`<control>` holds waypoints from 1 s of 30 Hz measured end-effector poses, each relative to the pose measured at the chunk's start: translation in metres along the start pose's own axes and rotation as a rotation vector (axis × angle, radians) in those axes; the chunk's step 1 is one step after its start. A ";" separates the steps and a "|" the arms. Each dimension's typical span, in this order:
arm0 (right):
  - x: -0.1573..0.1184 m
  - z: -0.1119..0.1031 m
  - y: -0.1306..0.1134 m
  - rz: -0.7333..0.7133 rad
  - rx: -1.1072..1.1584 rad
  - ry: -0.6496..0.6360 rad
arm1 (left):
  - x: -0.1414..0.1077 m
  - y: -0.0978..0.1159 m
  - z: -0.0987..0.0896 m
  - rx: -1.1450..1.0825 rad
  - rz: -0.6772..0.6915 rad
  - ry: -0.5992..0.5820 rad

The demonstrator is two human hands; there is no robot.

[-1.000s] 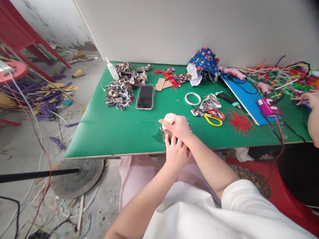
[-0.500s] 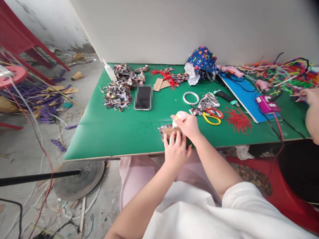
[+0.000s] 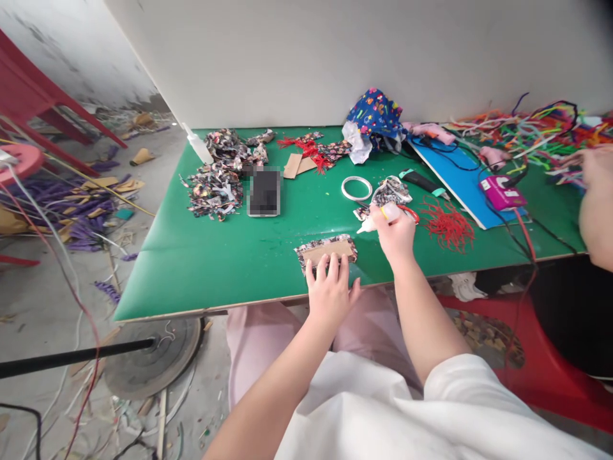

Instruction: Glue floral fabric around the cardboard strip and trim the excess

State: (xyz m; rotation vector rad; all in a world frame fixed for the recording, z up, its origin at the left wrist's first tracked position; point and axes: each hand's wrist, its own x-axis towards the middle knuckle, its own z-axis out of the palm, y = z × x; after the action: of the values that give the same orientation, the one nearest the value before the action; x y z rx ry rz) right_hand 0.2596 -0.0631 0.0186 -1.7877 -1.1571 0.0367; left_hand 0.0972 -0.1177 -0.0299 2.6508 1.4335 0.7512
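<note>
My left hand lies with fingers spread on a brown cardboard strip, which rests on a patterned piece of fabric near the table's front edge. To the right, my right hand is closed around a small white glue bottle, its nozzle pointing left and slightly down, apart from the cardboard. Just behind that hand are a white ring and a crumpled patterned cloth. Scissors there are mostly hidden by my right hand, with part of a red handle showing.
On the green table are a phone, fabric scraps, another white bottle, red threads, a cutter, a blue board and a purple box. At the right, another person's arm reaches colourful strips.
My right hand has moved right, taking the glue bottle away from the cardboard and tilting it sideways. More of the cardboard and fabric shows. My left hand stays on them.
</note>
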 end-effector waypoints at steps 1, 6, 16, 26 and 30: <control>0.002 -0.002 0.003 0.036 0.040 0.029 | 0.000 0.000 0.000 0.003 0.005 0.001; 0.007 -0.005 0.019 0.248 0.362 0.026 | 0.000 -0.001 0.000 0.010 0.025 0.002; 0.006 0.004 0.017 0.403 1.045 -0.375 | 0.001 0.000 -0.003 0.001 0.012 -0.055; 0.027 0.064 0.020 0.070 0.401 -0.559 | 0.003 0.000 -0.008 0.017 0.020 -0.094; 0.027 0.066 0.028 -0.061 0.316 -0.541 | 0.004 0.002 -0.010 0.016 0.007 -0.102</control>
State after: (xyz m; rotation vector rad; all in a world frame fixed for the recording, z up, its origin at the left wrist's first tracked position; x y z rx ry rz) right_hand 0.2610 0.0002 -0.0249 -1.4957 -1.4858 0.6647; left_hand 0.0960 -0.1173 -0.0195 2.6648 1.4113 0.5976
